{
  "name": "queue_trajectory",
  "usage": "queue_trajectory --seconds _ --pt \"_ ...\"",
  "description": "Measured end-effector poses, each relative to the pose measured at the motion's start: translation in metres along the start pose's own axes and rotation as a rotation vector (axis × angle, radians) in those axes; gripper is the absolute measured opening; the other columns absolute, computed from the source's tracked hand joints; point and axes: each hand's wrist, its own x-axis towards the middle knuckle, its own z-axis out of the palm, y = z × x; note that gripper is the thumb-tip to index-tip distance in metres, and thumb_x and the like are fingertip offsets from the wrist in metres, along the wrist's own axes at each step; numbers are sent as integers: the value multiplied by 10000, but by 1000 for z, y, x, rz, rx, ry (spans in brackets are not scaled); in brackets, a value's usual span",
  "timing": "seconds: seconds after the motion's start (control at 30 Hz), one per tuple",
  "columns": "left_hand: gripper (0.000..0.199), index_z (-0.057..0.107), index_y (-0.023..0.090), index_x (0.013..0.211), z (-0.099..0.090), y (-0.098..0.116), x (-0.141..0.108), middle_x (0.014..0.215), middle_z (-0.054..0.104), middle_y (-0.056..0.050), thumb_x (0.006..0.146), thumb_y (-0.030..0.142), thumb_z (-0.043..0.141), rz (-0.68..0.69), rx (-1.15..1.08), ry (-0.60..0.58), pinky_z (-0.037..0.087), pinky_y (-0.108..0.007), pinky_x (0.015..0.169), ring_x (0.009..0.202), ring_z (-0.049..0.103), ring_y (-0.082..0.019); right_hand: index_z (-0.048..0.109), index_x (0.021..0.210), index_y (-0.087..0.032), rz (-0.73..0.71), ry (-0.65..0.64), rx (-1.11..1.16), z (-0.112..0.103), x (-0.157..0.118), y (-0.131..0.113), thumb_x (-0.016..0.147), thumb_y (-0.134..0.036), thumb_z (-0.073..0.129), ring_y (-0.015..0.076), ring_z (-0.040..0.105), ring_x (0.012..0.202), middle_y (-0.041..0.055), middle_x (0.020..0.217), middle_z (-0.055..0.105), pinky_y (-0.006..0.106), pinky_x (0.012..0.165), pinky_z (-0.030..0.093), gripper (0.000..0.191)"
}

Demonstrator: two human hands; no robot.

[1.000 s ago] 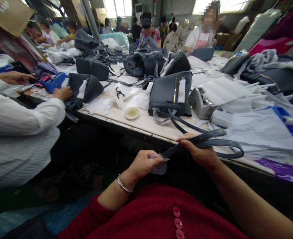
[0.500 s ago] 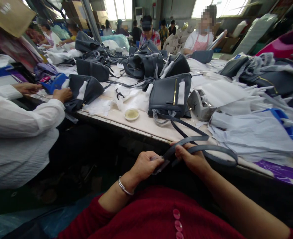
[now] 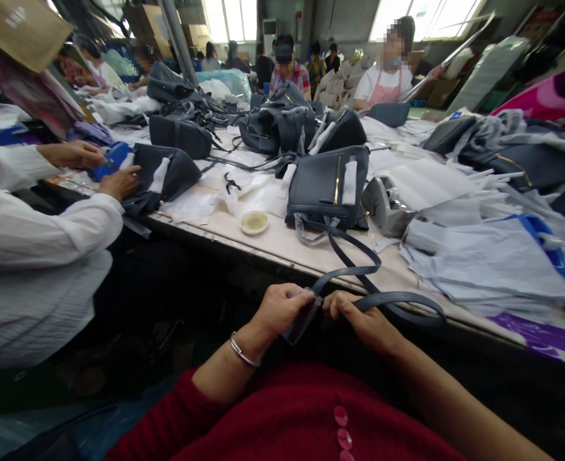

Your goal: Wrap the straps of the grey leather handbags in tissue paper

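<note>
Just off the table's front edge, my left hand (image 3: pixel 285 308) pinches one part of a dark blue-grey bag strap (image 3: pixel 347 271), where a piece of clear plastic film (image 3: pixel 302 323) hangs below the fingers. My right hand (image 3: pixel 359 318) is closed round another part of the strap, its fingertips close to the left hand. Beyond the right hand the strap bows out in a loop toward the table edge. The strap runs back to a dark handbag (image 3: pixel 319 186) with a gold zip and a white wrapped strip, lying flat on the table.
A small round dish (image 3: pixel 254 222) sits near the edge of the table (image 3: pixel 282 253). Right of the handbag stand a grey tape dispenser (image 3: pixel 390 208) and a stack of white sheets (image 3: pixel 488 262). At left a co-worker's hands (image 3: pixel 119 184) work beside another dark bag (image 3: pixel 167 173).
My right hand has moved left and down, close to my left hand. The strap between them has shifted, and more of the plastic film shows below my left hand.
</note>
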Motion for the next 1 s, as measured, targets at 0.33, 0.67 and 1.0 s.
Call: queue_trajectory --seconds 0.33,0.67,1.0 --pt "308 731 124 753 11 14 6 668 660 -22 709 429 745 79 66 -104 428 -225 571 605 555 -123 770 952 -180 169 -93 132 35 -2 0 934 -644 391 270 649 904 94 930 730 426 888 500 599" --pt "379 730 145 983 -6 -4 -7 731 673 -14 696 388 777 47 210 -212 458 -251 609 636 583 -138 788 895 -153 261 228 700 10 24 7 852 -727 471 232 658 821 110 852 739 352 798 519 656" --pt "297 704 181 1053 9 -9 -10 997 723 -82 775 278 741 464 615 -26 495 -338 852 914 654 -228 783 952 -151 222 255 732 5 28 8 877 -744 371 214 636 795 92 800 688 325 769 514 726"
